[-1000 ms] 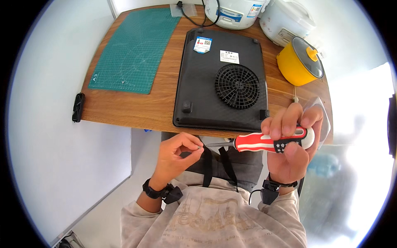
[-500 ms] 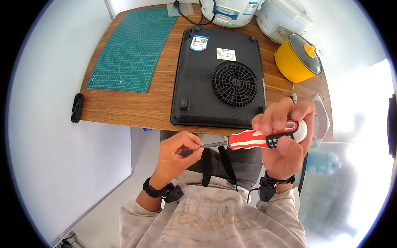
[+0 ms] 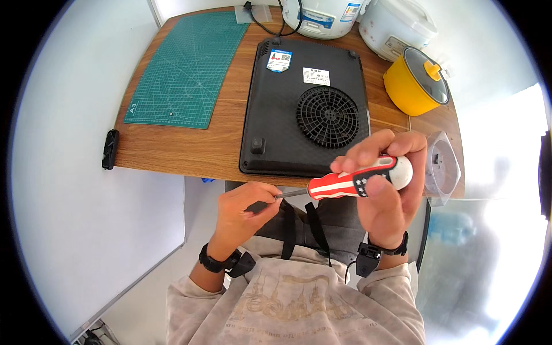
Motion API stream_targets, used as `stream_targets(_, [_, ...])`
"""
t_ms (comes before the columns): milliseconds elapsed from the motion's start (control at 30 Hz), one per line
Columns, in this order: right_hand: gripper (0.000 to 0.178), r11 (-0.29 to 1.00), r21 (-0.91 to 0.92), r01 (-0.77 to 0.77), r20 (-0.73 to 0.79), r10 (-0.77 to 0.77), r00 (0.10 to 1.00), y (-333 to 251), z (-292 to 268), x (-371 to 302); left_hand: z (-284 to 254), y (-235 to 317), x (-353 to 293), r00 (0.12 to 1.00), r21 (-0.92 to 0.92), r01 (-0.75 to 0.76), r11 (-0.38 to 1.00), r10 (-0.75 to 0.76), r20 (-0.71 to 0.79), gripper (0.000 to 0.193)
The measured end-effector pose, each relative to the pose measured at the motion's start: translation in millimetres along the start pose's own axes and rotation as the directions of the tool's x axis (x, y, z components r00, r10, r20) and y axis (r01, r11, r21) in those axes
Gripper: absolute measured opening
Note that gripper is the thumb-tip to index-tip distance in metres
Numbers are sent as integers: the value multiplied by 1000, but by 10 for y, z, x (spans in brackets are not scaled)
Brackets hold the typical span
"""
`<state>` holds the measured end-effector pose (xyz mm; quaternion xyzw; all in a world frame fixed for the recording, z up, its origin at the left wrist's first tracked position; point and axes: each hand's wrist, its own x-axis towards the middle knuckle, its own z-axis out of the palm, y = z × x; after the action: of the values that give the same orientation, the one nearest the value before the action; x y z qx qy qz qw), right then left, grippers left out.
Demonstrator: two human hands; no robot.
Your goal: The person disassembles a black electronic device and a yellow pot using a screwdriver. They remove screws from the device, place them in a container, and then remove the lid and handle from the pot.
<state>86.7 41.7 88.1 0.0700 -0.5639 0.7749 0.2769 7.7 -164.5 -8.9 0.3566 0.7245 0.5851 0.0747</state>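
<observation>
Just off the table's front edge, a screwdriver point(image 3: 336, 185) with a red, white and dark star-patterned handle lies nearly level. My right hand point(image 3: 391, 190) wraps round the handle near its pale rounded end. At the other end, my left hand point(image 3: 244, 204) pinches the tip of the metal shaft point(image 3: 293, 194) between thumb and fingers. Whether a small part is also in that pinch is hidden. Beyond both hands lies a black induction cooker point(image 3: 276, 115), underside up, its round fan grille point(image 3: 328, 117) showing.
A green cutting mat point(image 3: 184, 69) with a tiny metal piece point(image 3: 171, 114) on it covers the left side. At the back stand two white rice cookers point(image 3: 322, 23); a yellow pot point(image 3: 408, 89) is on the right. A clear plastic tray point(image 3: 444, 167) sits at the right edge.
My right hand has shifted left and slightly up with the screwdriver handle, whose shaft now shows shorter. My left hand keeps its pinch at the tip, a little higher.
</observation>
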Motion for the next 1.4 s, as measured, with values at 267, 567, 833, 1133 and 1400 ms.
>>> stream_targets(267, [56, 874, -472, 118, 332, 52, 942, -155, -127, 134, 13, -14, 39, 996, 74, -57, 996, 62, -63, 18])
stream_targets(567, [58, 926, -351, 137, 219, -61, 974, -161, -186, 154, -19, 30, 64, 993, -186, 119, 975, -116, 28, 32])
stream_targets(833, [56, 920, -364, 147, 108, -115, 987, -266, -361, 145, -462, -219, 140, 958, 194, 288, 938, -282, -57, 56])
stream_targets(1133, [56, 922, -352, 162, 72, -146, 987, -295, -444, 182, -408, -254, 311, 963, 278, 252, 927, -268, 18, 57])
stream_targets(1400, [58, 915, -369, 163, 135, -121, 983, -160, -233, 175, -217, -417, 235, 993, 232, 92, 968, -106, 52, 54])
